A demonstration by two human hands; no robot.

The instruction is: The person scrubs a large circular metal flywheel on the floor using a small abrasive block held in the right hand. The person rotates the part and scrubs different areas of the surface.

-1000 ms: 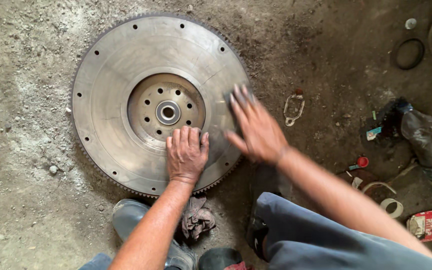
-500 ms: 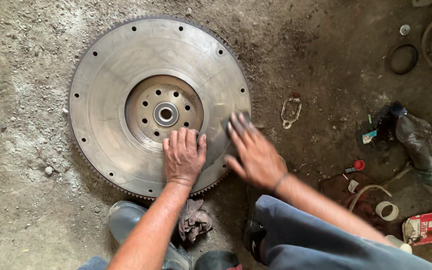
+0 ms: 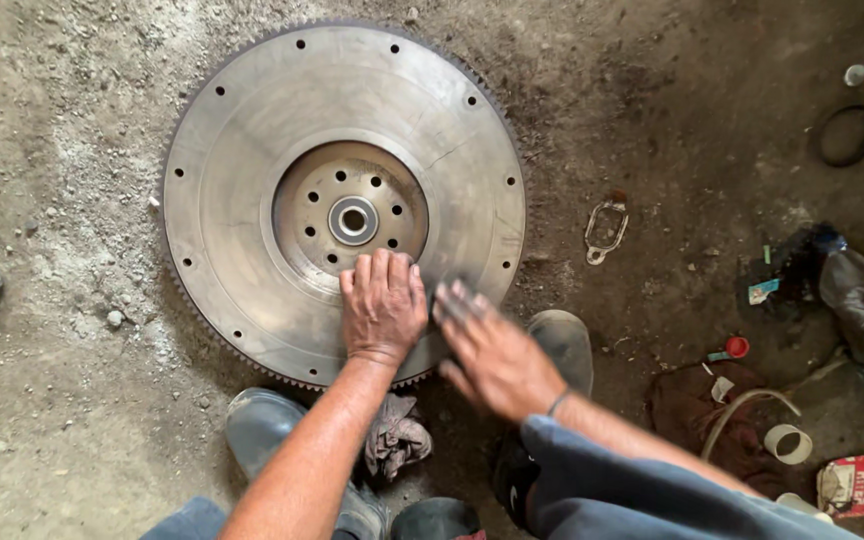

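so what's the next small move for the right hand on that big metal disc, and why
Probably another sweep across the flywheel face toward its right rim. The right hand is blurred mid-stroke on the near edge, something small and dark under its fingertips, while the left hand presses flat beside it, steadying the disc.

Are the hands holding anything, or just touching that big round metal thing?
Nothing is gripped. The left hand lies flat, palm down, on the large round grey metal flywheel. The blurred right hand presses its fingertips on the disc's near face.
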